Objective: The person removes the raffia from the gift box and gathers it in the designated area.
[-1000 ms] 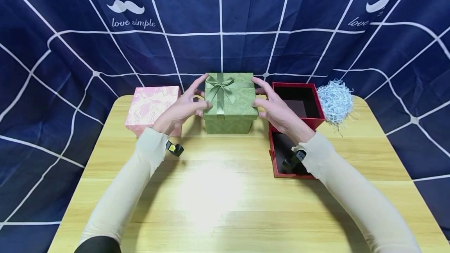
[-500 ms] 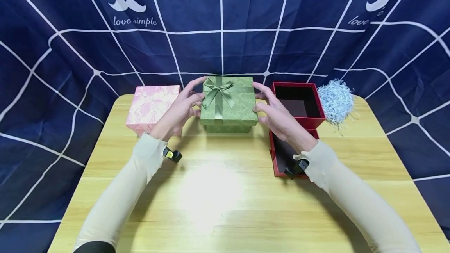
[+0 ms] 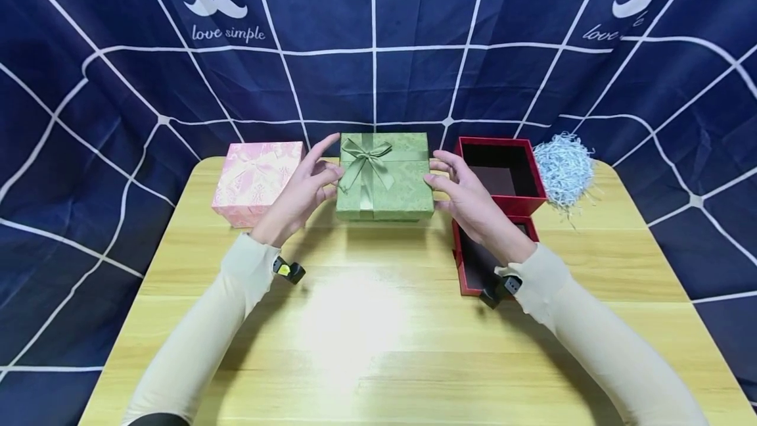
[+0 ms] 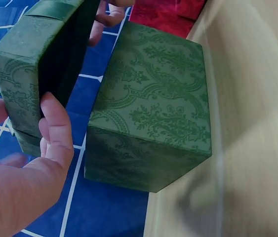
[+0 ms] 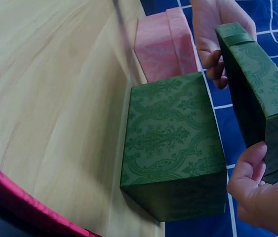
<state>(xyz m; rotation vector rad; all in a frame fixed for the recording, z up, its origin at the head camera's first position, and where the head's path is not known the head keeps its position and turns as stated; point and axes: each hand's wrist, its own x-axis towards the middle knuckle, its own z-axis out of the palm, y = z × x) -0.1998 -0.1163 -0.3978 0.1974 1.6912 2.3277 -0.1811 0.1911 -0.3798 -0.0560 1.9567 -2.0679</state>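
Left hand [image 3: 301, 192] and right hand [image 3: 470, 202] grip the lid [image 3: 408, 183] at frame centre, clear of the box [image 4: 151, 86]. Judged step: unlidding; next move calls for level carrying.

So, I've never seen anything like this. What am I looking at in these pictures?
There's no robot, just a person's left hand and right hand. The wide picture comes from a camera on the head; the close ones from a small black camera on each wrist. Both hands hold a green lid apart from its green box. That box stands on a wood-grained table, with a pink box, an open red box, another open red piece nearer the person, and pale-blue shreds.
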